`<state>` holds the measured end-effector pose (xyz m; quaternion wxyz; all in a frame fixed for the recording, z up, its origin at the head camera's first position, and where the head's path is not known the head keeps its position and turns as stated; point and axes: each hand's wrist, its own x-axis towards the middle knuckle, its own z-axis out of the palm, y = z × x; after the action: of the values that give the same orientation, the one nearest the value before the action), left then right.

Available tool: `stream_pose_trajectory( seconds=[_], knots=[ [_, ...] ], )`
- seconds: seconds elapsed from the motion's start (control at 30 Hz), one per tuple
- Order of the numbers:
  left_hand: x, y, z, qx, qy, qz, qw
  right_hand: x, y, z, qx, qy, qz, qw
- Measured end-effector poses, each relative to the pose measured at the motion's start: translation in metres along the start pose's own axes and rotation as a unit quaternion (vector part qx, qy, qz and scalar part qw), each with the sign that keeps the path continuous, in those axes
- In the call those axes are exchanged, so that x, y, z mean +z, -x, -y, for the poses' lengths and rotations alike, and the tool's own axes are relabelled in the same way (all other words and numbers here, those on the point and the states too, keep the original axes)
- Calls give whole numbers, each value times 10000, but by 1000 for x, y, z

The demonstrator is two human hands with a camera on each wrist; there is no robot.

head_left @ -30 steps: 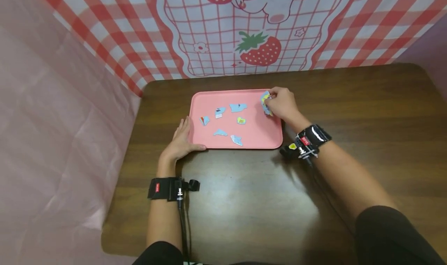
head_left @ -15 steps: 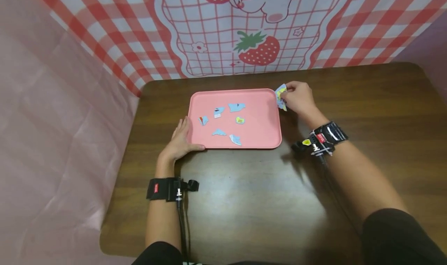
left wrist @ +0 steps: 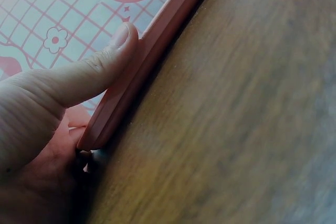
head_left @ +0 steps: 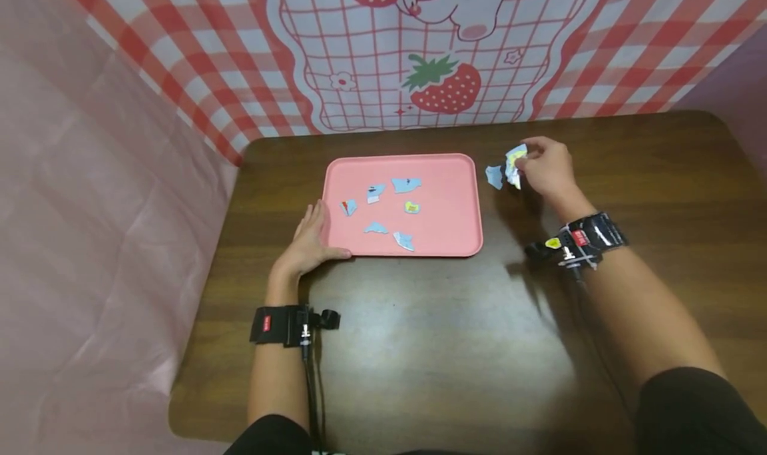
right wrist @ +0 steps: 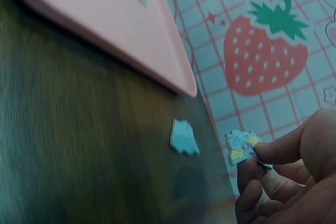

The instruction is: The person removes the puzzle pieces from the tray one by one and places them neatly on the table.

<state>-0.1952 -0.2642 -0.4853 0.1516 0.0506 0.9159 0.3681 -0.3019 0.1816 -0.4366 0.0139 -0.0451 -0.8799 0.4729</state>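
Observation:
My right hand (head_left: 548, 166) pinches a small bunch of irregular puzzle pieces (right wrist: 242, 146), light blue with yellow print, between thumb and fingers. It is above the table, right of the pink tray (head_left: 443, 232). Just left of that hand, a single light blue puzzle piece (head_left: 494, 176) lies on the wood. My left hand (head_left: 305, 245) rests against the tray's near left corner, fingers along the left side. In the left wrist view the thumb (left wrist: 100, 69) lies along the rim. Several puzzle pieces lie spread in the tray, among them a yellow piece (head_left: 411, 207).
The brown wooden table (head_left: 383, 348) meets a wall cloth (head_left: 240, 55) with red checks and strawberries. A pale pink curtain (head_left: 90, 242) hangs at the left. Cables run back from both wrist cameras along the forearms.
My right hand has moved right from over the tray to the table beside it. A light blue puzzle piece now lies there, released from the bunch. The left hand stays at the tray.

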Motion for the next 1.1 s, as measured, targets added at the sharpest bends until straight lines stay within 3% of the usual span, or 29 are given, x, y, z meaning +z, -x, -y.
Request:
stream_pose_trajectory(
  seconds=[0.33,0.73,1.1],
  knots=[
    [1,1,1,65,-46,43,10000,-13,-5,-22,159,504,-125,9985],
    [2,1,-1,85,-36,59,9999,-14,-11,-40,405,1287,-6,9909],
    [-1,0,0,106,-14,31,9999,-15,-20,-41,283,1885,269,9813]
  ],
)
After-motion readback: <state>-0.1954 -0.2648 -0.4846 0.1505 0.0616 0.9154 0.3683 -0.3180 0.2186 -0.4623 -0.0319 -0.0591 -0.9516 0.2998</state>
